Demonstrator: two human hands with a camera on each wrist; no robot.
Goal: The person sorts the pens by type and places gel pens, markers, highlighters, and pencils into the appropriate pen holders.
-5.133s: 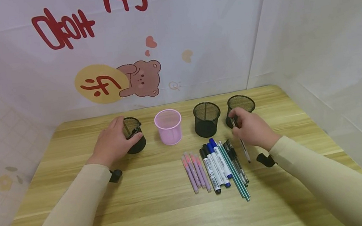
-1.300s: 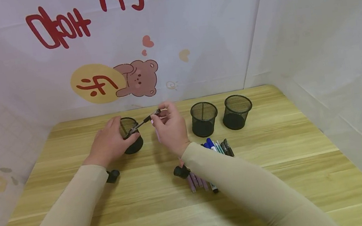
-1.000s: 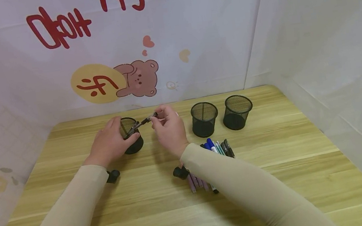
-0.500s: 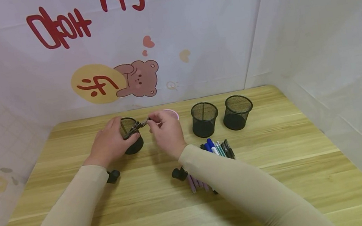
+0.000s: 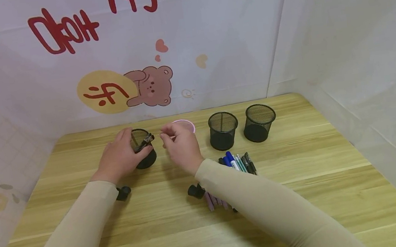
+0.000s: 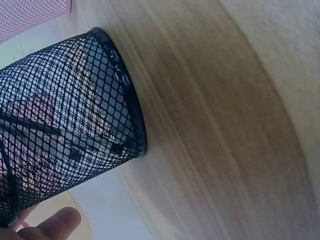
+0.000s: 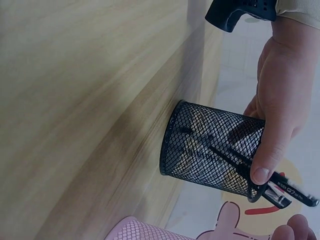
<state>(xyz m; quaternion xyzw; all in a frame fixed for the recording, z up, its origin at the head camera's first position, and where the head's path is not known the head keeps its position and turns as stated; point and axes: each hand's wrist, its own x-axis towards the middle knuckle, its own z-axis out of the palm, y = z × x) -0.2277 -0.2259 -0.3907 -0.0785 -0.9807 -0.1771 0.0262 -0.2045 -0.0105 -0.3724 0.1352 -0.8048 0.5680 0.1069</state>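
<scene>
My left hand [image 5: 119,157] grips a black mesh pen holder [image 5: 146,162] at the far left of the row, thumb at its rim. Black-capped gel pens [image 5: 146,140] lean inside that holder, their ends past the rim; the right wrist view shows two pen ends [image 7: 295,192] beside the thumb. My right hand [image 5: 185,148] hovers just right of the holder, fingers loosely bent and apart from the pens, with nothing visible between them. Behind it a pink mesh pen holder [image 5: 191,126] is mostly hidden in the head view.
Two more black mesh holders, one nearer the middle [image 5: 223,132] and one at the right [image 5: 259,125], stand along the back. Under my right forearm lie whiteboard markers [image 5: 230,159], teal pencils [image 5: 240,163], black gel pens [image 5: 250,164] and purple pens [image 5: 214,201], partly covered. A printed cloth [image 5: 232,44] hangs behind the wooden table.
My right hand carried a gel pen from the right-hand pile to the left holder, lowered it in and let go. My left hand has kept its grip on the holder.
</scene>
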